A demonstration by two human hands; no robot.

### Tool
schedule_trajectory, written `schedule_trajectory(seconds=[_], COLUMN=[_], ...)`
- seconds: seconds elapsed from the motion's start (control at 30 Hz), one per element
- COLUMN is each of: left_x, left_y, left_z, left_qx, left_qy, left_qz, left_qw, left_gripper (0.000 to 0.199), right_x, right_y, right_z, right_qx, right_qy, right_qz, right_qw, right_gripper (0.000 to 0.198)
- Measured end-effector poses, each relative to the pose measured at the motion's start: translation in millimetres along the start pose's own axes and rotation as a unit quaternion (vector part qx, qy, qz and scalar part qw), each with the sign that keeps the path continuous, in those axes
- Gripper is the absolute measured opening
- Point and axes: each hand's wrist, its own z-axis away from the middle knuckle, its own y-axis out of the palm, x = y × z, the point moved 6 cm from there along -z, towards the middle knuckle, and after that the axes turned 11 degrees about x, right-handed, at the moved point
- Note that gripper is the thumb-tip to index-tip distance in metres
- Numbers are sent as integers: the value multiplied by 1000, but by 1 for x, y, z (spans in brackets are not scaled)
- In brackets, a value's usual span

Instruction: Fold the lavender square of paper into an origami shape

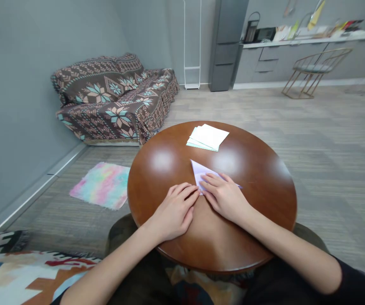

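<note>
Lilac sheet (198,170): triangle, fold apparently done. R hand (225,195) flat atop, grip unclamped; L hand (177,207) at its corner, grip: can't tell. Pale stack (209,136) nr counter (152,195) far edge, unfolded.

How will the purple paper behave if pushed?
The paper is probably light and apt to crease, since it looks thin. It would likely slide easily on the glossy table, though the right hand lying on it may hold it back.
</note>
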Motion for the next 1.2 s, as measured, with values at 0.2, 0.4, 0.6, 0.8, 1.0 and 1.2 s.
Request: schedule_trajectory(seconds=[0.2, 0.4, 0.6, 0.8, 1.0, 1.2], left_x=[1, 3, 4, 4, 4, 4], left_y=[1, 1, 1, 2, 3, 3], left_z=[1, 2, 1, 2, 3, 2], left_qx=[-3, -12, -14, -15, -25, -30], left_qy=[1, 1, 2, 4, 8, 11], left_qz=[8, 16, 21, 11, 9, 18], left_qw=[1000, 1000, 1000, 1000, 1000, 999], left_gripper=[48, 48, 46, 48, 48, 47], right_x=[-2, -2, -3, -1, 4, 5], right_y=[0, 1, 5, 9, 8, 8], right_z=[1, 1, 0, 0, 2, 2], right_qx=[-1, 8, 12, -21, -29, -28], right_qy=[1, 2, -3, -53, -107, -115], right_qz=[-12, -16, -10, 30, 50, 56], right_qw=[1000, 1000, 1000, 998, 993, 991], right_gripper=[30, 31, 29, 26, 29, 30])
